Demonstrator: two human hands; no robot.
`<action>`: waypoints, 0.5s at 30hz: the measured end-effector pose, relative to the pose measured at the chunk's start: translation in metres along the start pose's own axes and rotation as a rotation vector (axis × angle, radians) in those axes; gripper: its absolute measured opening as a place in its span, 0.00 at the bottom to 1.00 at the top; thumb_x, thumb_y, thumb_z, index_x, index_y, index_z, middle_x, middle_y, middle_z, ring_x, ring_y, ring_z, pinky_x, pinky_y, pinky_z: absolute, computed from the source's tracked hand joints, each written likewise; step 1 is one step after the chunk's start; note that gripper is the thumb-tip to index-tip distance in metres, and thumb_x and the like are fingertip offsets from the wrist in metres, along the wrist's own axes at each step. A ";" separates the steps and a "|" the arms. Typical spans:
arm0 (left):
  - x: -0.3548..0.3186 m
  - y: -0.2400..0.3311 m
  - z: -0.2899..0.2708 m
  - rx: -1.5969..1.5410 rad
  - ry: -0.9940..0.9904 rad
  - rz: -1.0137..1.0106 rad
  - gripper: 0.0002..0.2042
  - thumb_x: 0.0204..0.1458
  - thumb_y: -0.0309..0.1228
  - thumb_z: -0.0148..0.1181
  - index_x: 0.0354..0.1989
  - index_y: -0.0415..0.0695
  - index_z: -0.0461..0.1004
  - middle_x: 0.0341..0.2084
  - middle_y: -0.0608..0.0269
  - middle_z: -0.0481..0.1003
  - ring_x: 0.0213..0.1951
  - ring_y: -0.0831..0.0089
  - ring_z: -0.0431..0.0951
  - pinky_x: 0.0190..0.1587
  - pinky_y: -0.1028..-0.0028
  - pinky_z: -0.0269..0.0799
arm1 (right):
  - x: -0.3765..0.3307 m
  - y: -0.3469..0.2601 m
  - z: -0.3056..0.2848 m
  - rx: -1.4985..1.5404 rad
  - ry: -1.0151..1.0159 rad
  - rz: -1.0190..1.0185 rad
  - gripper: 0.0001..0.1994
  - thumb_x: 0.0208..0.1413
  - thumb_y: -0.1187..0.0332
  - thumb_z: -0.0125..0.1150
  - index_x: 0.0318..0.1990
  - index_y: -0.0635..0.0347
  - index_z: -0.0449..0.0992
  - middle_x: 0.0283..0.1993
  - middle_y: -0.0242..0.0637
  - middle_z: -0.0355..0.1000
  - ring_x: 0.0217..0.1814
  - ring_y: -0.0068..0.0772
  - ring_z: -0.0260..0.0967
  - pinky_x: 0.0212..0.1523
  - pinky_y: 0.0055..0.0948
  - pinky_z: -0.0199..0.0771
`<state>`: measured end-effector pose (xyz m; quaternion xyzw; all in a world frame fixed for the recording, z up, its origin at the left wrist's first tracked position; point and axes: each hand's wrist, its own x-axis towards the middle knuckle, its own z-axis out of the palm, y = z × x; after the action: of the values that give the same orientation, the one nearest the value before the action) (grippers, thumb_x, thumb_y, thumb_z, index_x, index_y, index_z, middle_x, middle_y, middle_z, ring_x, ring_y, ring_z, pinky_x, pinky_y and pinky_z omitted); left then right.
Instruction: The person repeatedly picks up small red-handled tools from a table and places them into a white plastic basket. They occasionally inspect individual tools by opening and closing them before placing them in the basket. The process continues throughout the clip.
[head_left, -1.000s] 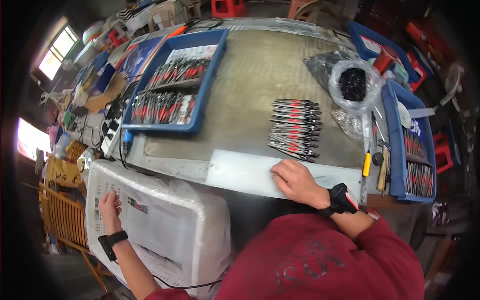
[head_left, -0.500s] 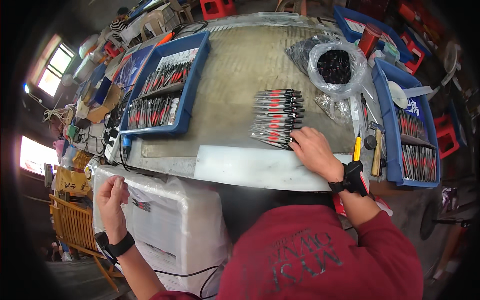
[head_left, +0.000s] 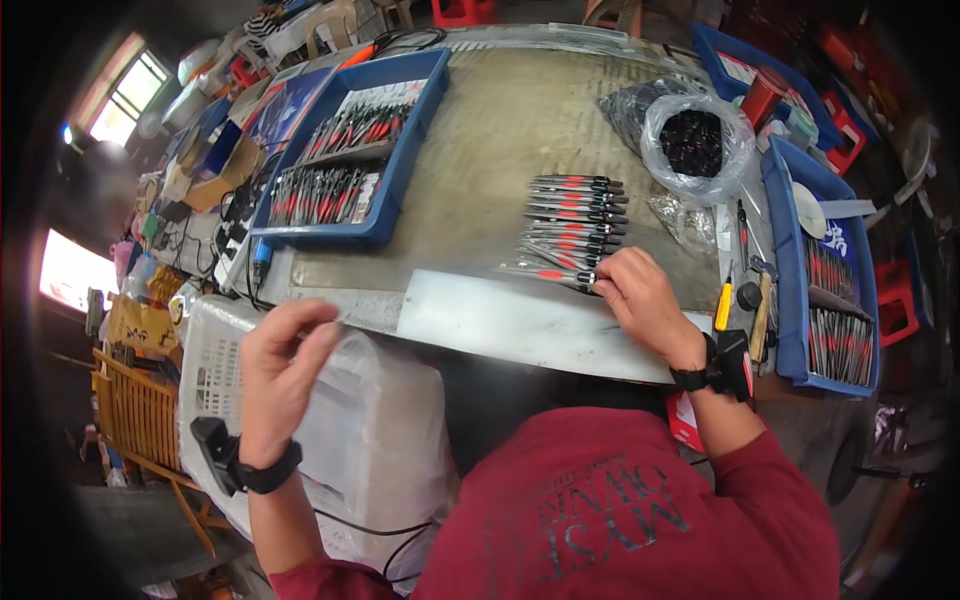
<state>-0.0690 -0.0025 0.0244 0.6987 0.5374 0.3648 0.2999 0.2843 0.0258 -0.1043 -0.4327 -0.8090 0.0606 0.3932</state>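
Note:
A row of several black-and-red hand tools (head_left: 575, 215) lies side by side on the grey workbench (head_left: 500, 120). My right hand (head_left: 645, 300) sits at the row's near end, with its fingertips closed on the end of the nearest tool (head_left: 545, 272). That hand wears a black wrist strap. My left hand (head_left: 275, 375) is raised above a white plastic crate (head_left: 215, 350) covered with clear film. Its fingers are curled with the back toward me, so anything in them is hidden.
A white board (head_left: 510, 325) lies along the bench's front edge. Blue trays of similar tools stand at left (head_left: 385, 230) and right (head_left: 785, 260). A clear bag of black parts (head_left: 695, 140) sits behind the row. A yellow-handled screwdriver (head_left: 723, 308) and wooden-handled hammer (head_left: 762, 320) lie beside my right wrist.
My right hand moved from the white board up to the near end of the tool row. My left hand lifted off the crate and curled its fingers.

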 end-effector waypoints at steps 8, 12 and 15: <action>0.019 0.016 0.077 0.347 -0.221 0.564 0.05 0.46 0.27 0.56 0.31 0.40 0.72 0.25 0.57 0.72 0.29 0.58 0.70 0.31 0.65 0.67 | 0.016 -0.051 -0.006 0.080 -0.024 -0.223 0.09 0.43 0.76 0.62 0.32 0.65 0.69 0.29 0.42 0.66 0.29 0.44 0.63 0.31 0.36 0.64; 0.014 0.018 0.092 0.397 -0.314 0.537 0.05 0.46 0.29 0.56 0.29 0.42 0.71 0.21 0.58 0.69 0.28 0.58 0.69 0.31 0.64 0.67 | 0.020 -0.065 -0.007 0.118 0.010 -0.301 0.12 0.36 0.79 0.63 0.32 0.63 0.70 0.30 0.40 0.64 0.29 0.41 0.61 0.30 0.35 0.60; 0.012 0.018 0.085 0.374 -0.325 0.464 0.04 0.45 0.29 0.56 0.27 0.42 0.72 0.22 0.57 0.71 0.30 0.56 0.71 0.31 0.62 0.67 | 0.022 -0.068 -0.007 0.132 0.013 -0.311 0.17 0.36 0.77 0.65 0.38 0.64 0.71 0.33 0.41 0.66 0.33 0.42 0.63 0.34 0.36 0.63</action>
<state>0.0134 0.0026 -0.0055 0.8942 0.3670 0.2023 0.1573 0.2375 -0.0019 -0.0571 -0.2761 -0.8579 0.0491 0.4306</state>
